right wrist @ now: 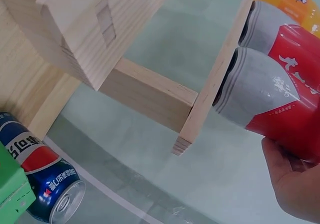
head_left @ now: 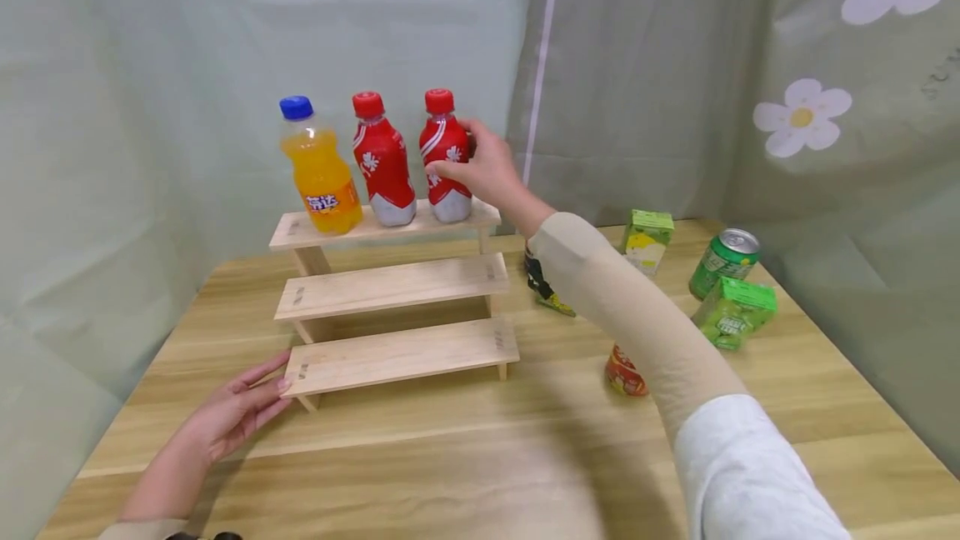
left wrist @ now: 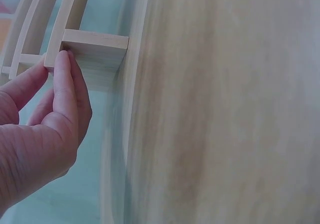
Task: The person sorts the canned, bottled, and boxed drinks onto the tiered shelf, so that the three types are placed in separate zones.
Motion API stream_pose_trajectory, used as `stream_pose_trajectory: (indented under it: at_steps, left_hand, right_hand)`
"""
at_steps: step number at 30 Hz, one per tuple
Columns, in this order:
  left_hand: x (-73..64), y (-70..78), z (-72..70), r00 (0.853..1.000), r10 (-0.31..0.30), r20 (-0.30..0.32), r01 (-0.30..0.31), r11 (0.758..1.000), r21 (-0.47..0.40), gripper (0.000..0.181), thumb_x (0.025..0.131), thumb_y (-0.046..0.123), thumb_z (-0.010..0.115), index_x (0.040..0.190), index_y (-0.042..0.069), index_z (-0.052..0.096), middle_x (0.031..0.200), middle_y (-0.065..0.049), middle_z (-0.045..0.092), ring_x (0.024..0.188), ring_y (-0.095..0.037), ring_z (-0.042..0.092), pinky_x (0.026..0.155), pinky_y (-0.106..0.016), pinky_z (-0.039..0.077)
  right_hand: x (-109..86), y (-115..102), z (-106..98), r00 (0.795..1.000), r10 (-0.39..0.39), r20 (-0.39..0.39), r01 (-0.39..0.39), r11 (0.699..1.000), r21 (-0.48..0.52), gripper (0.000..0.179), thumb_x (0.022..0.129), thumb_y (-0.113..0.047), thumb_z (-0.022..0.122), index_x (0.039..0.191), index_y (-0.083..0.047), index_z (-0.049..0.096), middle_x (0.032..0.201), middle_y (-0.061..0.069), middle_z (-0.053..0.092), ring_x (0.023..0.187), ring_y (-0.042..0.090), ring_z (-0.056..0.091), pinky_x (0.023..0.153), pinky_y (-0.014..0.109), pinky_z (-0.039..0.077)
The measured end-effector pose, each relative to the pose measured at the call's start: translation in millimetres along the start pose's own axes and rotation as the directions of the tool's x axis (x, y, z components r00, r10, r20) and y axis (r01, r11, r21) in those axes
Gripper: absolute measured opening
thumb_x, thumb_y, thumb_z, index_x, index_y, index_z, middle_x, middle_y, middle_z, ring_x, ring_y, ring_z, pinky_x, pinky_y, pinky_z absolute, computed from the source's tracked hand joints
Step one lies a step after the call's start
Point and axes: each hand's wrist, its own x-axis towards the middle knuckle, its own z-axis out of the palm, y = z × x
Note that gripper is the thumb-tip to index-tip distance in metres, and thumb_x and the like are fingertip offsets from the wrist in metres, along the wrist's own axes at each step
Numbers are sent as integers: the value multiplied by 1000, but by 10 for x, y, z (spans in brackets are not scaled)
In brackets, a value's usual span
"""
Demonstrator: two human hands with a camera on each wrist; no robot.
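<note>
On the top step of a three-tier wooden shelf [head_left: 390,286], my right hand [head_left: 491,167] grips a red-capped bottle [head_left: 444,144] with a red and white label, thumb across its front. The bottle's base appears to rest on the step, as the right wrist view shows. Beside it stands a matching red-labelled bottle [head_left: 382,161], then a blue-capped bottle of orange soda [head_left: 324,177] at the left. Low down, my left hand [head_left: 232,415] pinches the left end of the bottom step between thumb and fingers, clearer in the left wrist view.
Right of the shelf stand a green-and-yellow drink carton [head_left: 647,240], a green can [head_left: 723,261], a green carton [head_left: 733,312] and a red can [head_left: 625,373] partly behind my sleeve. A blue can [right wrist: 40,169] shows in the right wrist view. Curtains hang around the table.
</note>
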Motion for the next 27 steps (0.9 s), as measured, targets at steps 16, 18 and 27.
stream_pose_trajectory:
  at_steps: [16,18,27]
  left_hand:
    - [-91,68,-86,1000,-28,-4,27,999,-29,42,97,-2,48,104,31,72,103,4,67,94,-11,67,85,-21,57]
    - [-108,66,-91,1000,-29,-3,29,999,-30,42,97,-3,48,105,31,72,103,4,68,94,-11,67,85,-21,57]
    - [-180,53,-115,1000,-10,26,11,999,-42,44,98,-3,45,108,30,71,104,2,68,95,-12,67,86,-21,56]
  right_hand:
    - [-22,-156,-163,998,44,40,-41,996,-80,77,82,-34,75,144,-14,34,141,5,46,125,18,45,98,29,50]
    - [-47,-169,-247,998,42,37,-38,994,-98,76,81,-35,75,143,-15,36,140,4,47,125,16,45,100,28,49]
    - [-198,-74,-674,999,2,49,8,982,-191,71,81,-31,76,139,-9,41,138,6,50,126,17,46,107,26,42]
